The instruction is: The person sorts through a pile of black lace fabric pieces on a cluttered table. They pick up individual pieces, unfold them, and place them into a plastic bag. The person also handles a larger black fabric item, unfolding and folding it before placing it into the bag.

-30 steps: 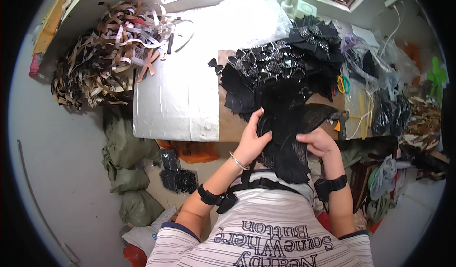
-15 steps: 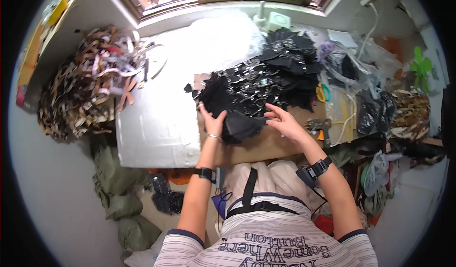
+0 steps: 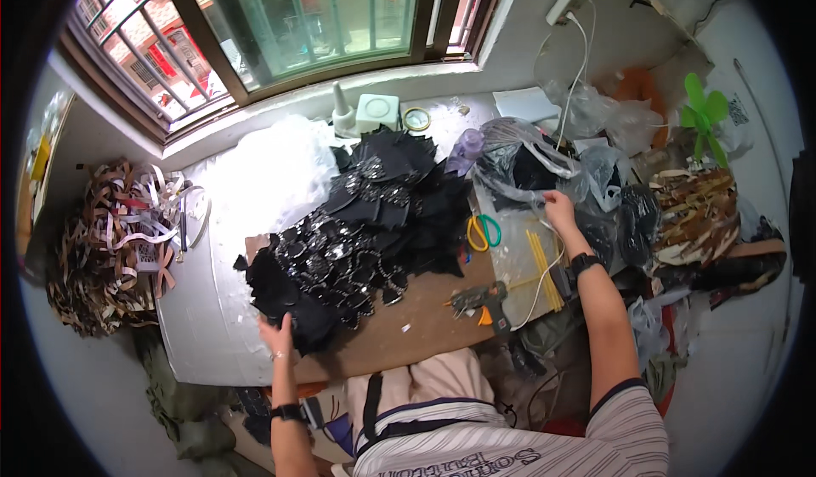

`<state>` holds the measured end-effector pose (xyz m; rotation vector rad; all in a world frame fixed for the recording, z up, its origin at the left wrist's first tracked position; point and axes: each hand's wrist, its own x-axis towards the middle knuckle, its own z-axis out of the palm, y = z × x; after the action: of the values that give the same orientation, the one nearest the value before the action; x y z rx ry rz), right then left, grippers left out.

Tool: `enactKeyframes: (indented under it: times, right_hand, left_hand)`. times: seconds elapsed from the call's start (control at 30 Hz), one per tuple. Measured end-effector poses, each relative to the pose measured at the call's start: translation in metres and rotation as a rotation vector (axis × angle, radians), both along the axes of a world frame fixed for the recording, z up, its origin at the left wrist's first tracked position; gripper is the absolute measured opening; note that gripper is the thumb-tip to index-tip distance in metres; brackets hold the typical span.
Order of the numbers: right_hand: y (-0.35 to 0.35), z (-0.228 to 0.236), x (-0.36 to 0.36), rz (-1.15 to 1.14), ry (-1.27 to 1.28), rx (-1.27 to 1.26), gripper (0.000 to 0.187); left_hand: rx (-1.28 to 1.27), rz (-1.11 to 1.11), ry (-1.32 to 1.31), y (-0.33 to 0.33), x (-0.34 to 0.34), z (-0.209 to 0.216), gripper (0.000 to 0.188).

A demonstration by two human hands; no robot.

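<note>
My left hand rests beside the near left corner of a heap of black fabric pieces, thumb and fingers apart, the thumb against the cloth. Rows of shiny black sequined or beaded trim spread across the heap, with more dark pieces stacked behind. Stretched out to the right, my right hand has its fingers closed at the near edge of a clear plastic bag with dark contents. The fingertips seem to pinch the plastic. Scissors with yellow and green handles and a glue gun lie between my hands.
Yellowish glue sticks and a white cord lie right of the glue gun. A tangle of strips covers the left end. Behind stand a white bottle, a pale green box and a tape roll. A green fan stands right.
My right hand has left the black fabric and reached right to the plastic bag. My left hand remains at the fabric heap. The view has turned toward the right.
</note>
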<state>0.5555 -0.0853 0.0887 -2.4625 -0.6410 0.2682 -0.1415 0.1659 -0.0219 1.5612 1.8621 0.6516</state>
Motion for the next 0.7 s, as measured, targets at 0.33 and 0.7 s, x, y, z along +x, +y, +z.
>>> enactKeyframes:
  times: [0.33, 0.7]
  right_hand:
    - [0.121, -0.075, 0.137, 0.048, -0.273, -0.179, 0.058]
    - [0.149, -0.032, 0.129, 0.203, -0.184, -0.433, 0.107]
  left_hand:
    - [-0.23, 0.463, -0.286, -0.096, -0.015, 0.093, 0.071]
    - [-0.251, 0.476, -0.532, -0.103, 0.119, 0.148, 0.043]
